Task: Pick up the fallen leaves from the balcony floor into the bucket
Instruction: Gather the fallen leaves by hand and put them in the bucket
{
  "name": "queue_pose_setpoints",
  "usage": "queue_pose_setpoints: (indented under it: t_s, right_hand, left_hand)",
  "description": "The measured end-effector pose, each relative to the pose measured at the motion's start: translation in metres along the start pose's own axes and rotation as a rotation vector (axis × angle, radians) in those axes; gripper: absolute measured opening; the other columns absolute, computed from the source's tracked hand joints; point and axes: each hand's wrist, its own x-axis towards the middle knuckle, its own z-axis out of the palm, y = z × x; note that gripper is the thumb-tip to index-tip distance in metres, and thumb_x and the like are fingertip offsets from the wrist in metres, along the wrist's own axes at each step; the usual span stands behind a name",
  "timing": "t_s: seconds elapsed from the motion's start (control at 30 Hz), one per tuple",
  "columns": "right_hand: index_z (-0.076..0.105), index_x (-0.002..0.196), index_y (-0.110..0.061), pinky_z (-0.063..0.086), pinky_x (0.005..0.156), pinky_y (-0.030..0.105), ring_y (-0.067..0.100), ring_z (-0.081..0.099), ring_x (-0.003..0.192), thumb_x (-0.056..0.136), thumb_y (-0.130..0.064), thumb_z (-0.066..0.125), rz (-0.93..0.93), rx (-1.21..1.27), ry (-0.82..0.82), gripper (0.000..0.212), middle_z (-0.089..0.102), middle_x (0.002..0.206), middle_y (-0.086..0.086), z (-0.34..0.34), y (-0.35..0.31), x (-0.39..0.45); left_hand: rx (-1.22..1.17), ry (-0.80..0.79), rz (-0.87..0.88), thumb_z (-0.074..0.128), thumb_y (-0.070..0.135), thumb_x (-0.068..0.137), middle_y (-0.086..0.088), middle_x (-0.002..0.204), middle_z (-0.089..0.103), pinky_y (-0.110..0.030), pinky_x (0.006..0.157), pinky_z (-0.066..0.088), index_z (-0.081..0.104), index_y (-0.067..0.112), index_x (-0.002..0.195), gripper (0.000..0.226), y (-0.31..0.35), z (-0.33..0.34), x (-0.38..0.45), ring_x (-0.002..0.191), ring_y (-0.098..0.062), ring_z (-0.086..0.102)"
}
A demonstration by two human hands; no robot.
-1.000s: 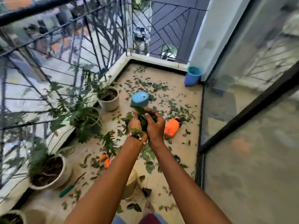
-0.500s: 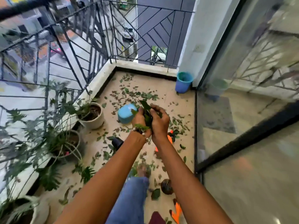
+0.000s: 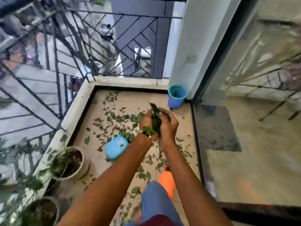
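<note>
A bunch of green leaves [image 3: 155, 119] is pressed between my left hand [image 3: 146, 123] and my right hand [image 3: 168, 125], held out in front of me above the balcony floor. Both hands are shut around the bunch. The blue bucket [image 3: 177, 97] stands upright in the far right corner, beyond my hands and apart from them. Many fallen leaves [image 3: 114, 119] lie scattered across the beige floor.
A blue container [image 3: 115, 147] and an orange object [image 3: 167, 182] lie on the floor near my legs. Potted plants [image 3: 71, 163] line the left edge under the metal railing [image 3: 57, 66]. A glass sliding door [image 3: 244, 95] closes the right side.
I have walked forward toward the far corner. The bucket is now closer, and the blue container and orange object have slid back under my arms. Both hands still hold the leaves.
</note>
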Motion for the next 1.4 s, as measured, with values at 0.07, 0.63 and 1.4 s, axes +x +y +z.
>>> queue_pose_setpoints:
  t_s: [0.07, 0.63, 1.4]
  right_hand:
    - [0.072, 0.092, -0.008, 0.057, 0.084, 0.037, 0.028, 0.068, 0.091, 0.087, 0.004, 0.056, -0.006, 0.032, 0.028, 0.021, 0.073, 0.094, 0.012, 0.016, -0.009, 0.044]
    - [0.074, 0.090, -0.013, 0.053, 0.095, 0.044, 0.030, 0.068, 0.101, 0.088, 0.004, 0.058, 0.145, 0.138, 0.269, 0.023, 0.073, 0.100, 0.010, 0.105, -0.007, 0.474]
    - [0.071, 0.097, -0.014, 0.051, 0.098, 0.046, 0.023, 0.066, 0.100, 0.092, -0.022, 0.062, 0.461, 0.066, 0.640, 0.012, 0.073, 0.101, 0.006, 0.010, 0.340, 0.949]
  left_hand:
    - [-0.179, 0.037, -0.040, 0.041, 0.030, 0.102, -0.003, 0.053, 0.066, -0.026, 0.070, 0.051, 0.057, 0.010, 0.082, 0.033, 0.023, 0.018, 0.060, 0.048, -0.012, 0.065]
    - [-0.193, 0.065, -0.301, 0.043, 0.045, 0.099, -0.016, 0.127, 0.062, -0.039, 0.108, 0.040, 0.056, 0.005, 0.131, 0.053, 0.135, 0.160, 0.492, 0.118, -0.028, 0.058]
    - [0.204, 0.066, -0.607, 0.043, 0.067, 0.089, -0.014, 0.102, 0.070, -0.043, 0.102, 0.046, 0.068, 0.009, 0.106, 0.065, -0.034, 0.167, 1.070, 0.104, -0.030, 0.063]
